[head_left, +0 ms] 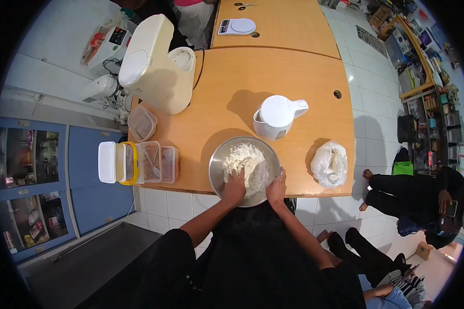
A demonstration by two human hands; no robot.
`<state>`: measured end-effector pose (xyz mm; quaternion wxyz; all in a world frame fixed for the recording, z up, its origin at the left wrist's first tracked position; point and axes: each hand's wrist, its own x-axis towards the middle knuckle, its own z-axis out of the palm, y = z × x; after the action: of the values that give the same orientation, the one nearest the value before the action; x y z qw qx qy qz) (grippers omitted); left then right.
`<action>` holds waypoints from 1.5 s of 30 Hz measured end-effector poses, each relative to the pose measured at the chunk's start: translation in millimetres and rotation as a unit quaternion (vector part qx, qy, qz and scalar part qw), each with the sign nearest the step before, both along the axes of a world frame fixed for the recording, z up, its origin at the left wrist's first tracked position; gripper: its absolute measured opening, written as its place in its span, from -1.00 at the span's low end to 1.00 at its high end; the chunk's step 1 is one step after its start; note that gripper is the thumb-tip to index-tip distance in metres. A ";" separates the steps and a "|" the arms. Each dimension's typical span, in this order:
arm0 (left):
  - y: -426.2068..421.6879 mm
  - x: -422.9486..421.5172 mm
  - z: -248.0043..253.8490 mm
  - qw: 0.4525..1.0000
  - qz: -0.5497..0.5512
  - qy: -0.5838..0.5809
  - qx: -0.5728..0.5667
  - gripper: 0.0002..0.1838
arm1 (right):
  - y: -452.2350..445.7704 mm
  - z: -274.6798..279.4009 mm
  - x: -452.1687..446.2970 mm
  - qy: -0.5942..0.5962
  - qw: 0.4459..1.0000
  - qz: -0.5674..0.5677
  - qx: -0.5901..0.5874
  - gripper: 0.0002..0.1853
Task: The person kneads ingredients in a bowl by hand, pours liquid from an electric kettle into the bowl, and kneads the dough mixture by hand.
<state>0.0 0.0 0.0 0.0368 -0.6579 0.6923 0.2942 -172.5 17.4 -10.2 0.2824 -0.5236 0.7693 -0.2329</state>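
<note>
A steel mixing bowl (215,177) full of white flour (246,157) stands at the table's front edge, close to my body. My left hand (235,186) is down in the bowl, fingers spread and their tips in the flour; I cannot see the buried parts. With my right hand (277,188) I grip the bowl's right rim, and some flour shows on those fingers. Just behind the bowl is a white electric kettle (277,116). Further right lies a knotted clear plastic bag (329,165) with something white in it.
At the left stand a cream countertop machine (154,72) and several plastic tubs (152,162), one yellow-rimmed. A kitchen scale (237,26) and scissors (245,6) lie on the far table (288,23). Several people sit at the right; another person is beyond the machine.
</note>
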 end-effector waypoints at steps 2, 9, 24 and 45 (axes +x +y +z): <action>3.6 -4.9 -12.0 0.998 0.039 0.024 -0.041 -0.21 | -0.9 -6.3 -0.1 0.017 0.998 0.007 -0.058 -0.32; 15.6 -19.4 -3.9 0.982 0.044 0.178 0.033 -0.21 | 11.0 20.6 -19.4 -0.007 0.999 -0.022 0.031 -0.30; 8.8 0.6 -47.0 0.955 -0.176 0.215 -0.104 -0.28 | 6.4 15.7 -8.4 -0.002 0.999 -0.030 0.013 -0.23; -41.7 -12.7 -50.3 0.954 -0.208 -0.028 -0.215 -0.76 | -6.6 31.9 1.1 -0.054 0.997 -0.021 0.053 -0.36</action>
<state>-12.7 -41.7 -50.3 -0.0256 -0.4999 0.8592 0.1061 -171.4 10.8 21.7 0.3462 -0.4783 0.7750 -0.2252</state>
